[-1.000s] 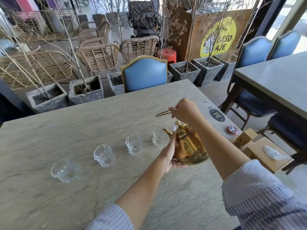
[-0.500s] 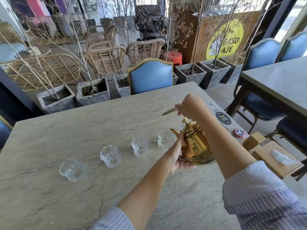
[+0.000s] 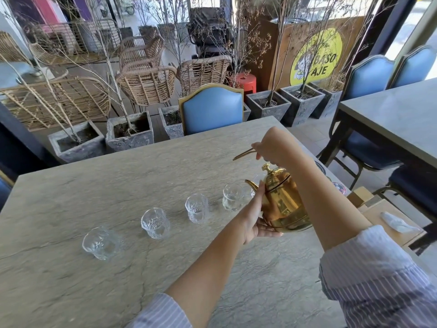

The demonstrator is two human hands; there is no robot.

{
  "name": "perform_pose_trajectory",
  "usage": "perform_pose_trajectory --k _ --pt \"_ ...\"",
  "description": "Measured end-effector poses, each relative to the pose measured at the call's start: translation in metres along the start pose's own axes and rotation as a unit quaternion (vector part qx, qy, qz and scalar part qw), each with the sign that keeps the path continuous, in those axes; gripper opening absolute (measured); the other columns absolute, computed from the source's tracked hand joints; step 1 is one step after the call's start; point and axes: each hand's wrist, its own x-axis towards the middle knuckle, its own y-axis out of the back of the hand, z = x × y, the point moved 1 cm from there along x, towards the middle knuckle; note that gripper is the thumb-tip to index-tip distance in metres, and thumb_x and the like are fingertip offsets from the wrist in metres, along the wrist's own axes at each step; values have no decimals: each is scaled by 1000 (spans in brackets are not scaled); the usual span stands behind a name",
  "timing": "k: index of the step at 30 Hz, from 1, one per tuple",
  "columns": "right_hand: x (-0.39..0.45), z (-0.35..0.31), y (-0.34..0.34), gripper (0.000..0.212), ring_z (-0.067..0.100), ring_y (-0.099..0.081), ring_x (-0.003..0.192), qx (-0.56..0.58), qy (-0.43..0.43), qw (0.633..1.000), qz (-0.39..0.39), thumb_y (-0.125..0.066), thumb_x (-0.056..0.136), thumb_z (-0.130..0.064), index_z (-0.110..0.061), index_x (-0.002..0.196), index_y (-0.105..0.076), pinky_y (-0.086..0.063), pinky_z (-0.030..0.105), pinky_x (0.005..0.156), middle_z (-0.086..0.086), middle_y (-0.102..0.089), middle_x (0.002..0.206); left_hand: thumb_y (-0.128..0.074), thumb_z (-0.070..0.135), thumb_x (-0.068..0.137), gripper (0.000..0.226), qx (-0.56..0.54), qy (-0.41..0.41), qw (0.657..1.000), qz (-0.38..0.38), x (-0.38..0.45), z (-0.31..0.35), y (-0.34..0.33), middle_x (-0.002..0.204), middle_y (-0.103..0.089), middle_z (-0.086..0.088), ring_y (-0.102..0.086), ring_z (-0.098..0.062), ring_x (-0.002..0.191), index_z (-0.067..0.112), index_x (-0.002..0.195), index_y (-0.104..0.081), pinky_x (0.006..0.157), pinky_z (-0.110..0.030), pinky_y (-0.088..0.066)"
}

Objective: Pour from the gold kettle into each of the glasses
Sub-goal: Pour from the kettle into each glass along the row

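Four glasses [image 3: 155, 222] in row on table [image 3: 71, 185] | gold teapot [image 3: 283, 200] held at row's 3 o'clock end, spout toward 9 o'clock | right hand [image 3: 272, 147] fingers clenched round handle [image 3: 243, 154] | left hand [image 3: 254, 216] fingers straight, pressing teapot's side

Bare left hand [image 3: 254, 217] and right hand [image 3: 272, 147], left sleeve [image 3: 163, 312] and right sleeve [image 3: 378, 275] of a pale blue-and-white pinstriped shirt, cuffs bunched near the elbows
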Motion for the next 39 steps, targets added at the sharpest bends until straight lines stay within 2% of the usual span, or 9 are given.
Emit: perform_pose_trajectory --k 3,7,15,18,20,22,26,32,39 --pt "-1 0 4 31 15 -49 43 -6 -4 1000 -6 -59 92 -22 -9 63 -62 -38 27 43 -1 -55 49 -39 82 81 72 1 -2 1000 -3 0 0 -2 93 -70 -18 -72 -32 80 15 95 -63 72 -41 -62" --pt "-3 4 7 29 15 -50 42 3 1 1000 2 -58 92 -23 -7 71 -70 -37 26 41 -1 -56 49 -37 82 81 72 13 -8 1000 -6 1 -1 -3 96 -69 -17 -72 -31 81 16 96 -63 71 -39 -62" --pt "-12 27 -5 38 17 -51 44 51 22 998 17 -57 94 -29 -4 75 -77 -43 26 46 6 -63 58 -43 83 78 76 50 -13 998 31 9 -13 4 97 -72 -12 -73 -29 91 15 101 -68 83 -44 -62" --pt "-16 36 -13 42 19 -51 45 74 33 996 26 -56 95 -31 -4 70 -76 -46 29 52 13 -66 61 -49 83 74 81 51 -12 997 50 10 -18 9 97 -73 -11 -74 -28 92 12 110 -67 81 -43 -63" --pt "-19 41 -19 44 21 -50 45 91 44 994 47 -57 94 -32 -7 63 -73 -47 32 55 22 -70 65 -54 82 72 76 44 -13 997 66 10 -19 13 97 -72 -9 -74 -25 88 14 104 -68 77 -42 -63" --pt "-23 44 -23 46 22 -48 43 116 49 990 59 -58 94 -33 -11 55 -68 -45 31 54 25 -69 65 -57 81 71 72 44 -17 996 81 9 -21 17 98 -72 -8 -74 -25 90 16 100 -67 79 -44 -63" --pt "-33 45 -29 46 23 -47 43 151 68 983 77 -58 94 -33 -14 52 -65 -38 27 50 30 -69 67 -60 79 71 74 42 -39 994 97 6 -24 23 106 -73 -10 -73 -26 97 17 110 -67 80 -47 -62" --pt "-44 36 -38 40 21 -47 47 191 109 975 35 -61 93 -36 -9 66 -74 -34 26 48 22 -65 60 -63 83 64 86 20 -63 990 127 -4 -35 41 107 -76 -9 -74 -24 96 16 117 -66 78 -46 -63" --pt "-50 9 -59 35 17 -42 42 178 138 974 -1 -60 94 -33 -7 79 -78 -31 25 44 14 -63 57 -61 80 70 81 6 -58 987 153 -22 -49 64 108 -75 -11 -73 -26 97 14 116 -67 80 -50 -62"
